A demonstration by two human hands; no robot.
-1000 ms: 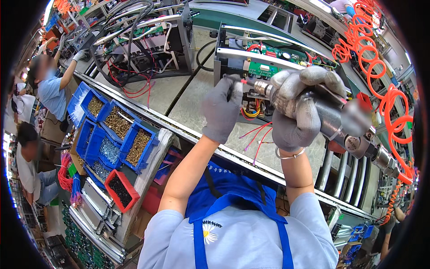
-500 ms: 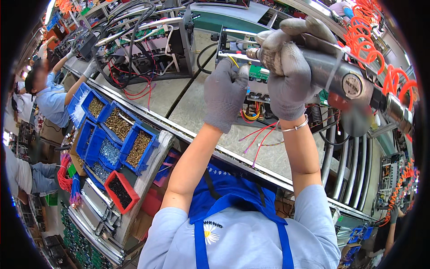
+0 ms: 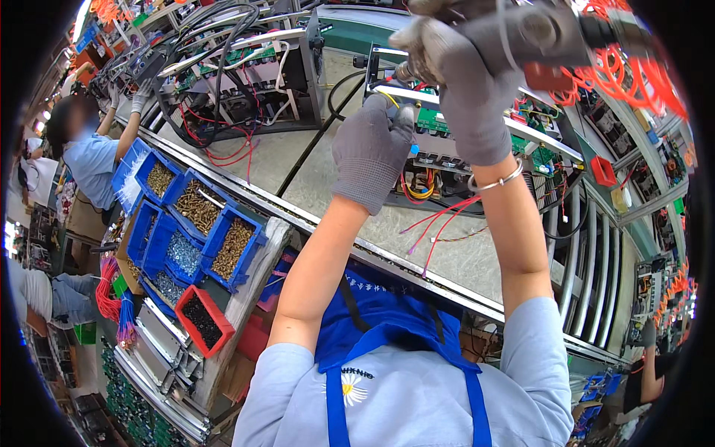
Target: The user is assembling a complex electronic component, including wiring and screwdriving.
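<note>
My right hand, in a grey glove, grips a dark air screwdriver held sideways over an open electronics chassis. The tool's front end points left, near the chassis's white bar. My left hand, also gloved, lies at the chassis's left end, fingers curled beside a yellow wire. What its fingertips hold is hidden. Green circuit boards show between the hands. Loose red wires hang from the chassis onto the bench.
Blue bins of screws and a red bin of black parts stand at left. Another chassis sits beyond them, near a co-worker. Coiled orange hoses hang at right above metal rollers.
My right hand has lifted the air screwdriver up and away, uncovering more of the chassis's right side. My left hand has barely moved.
</note>
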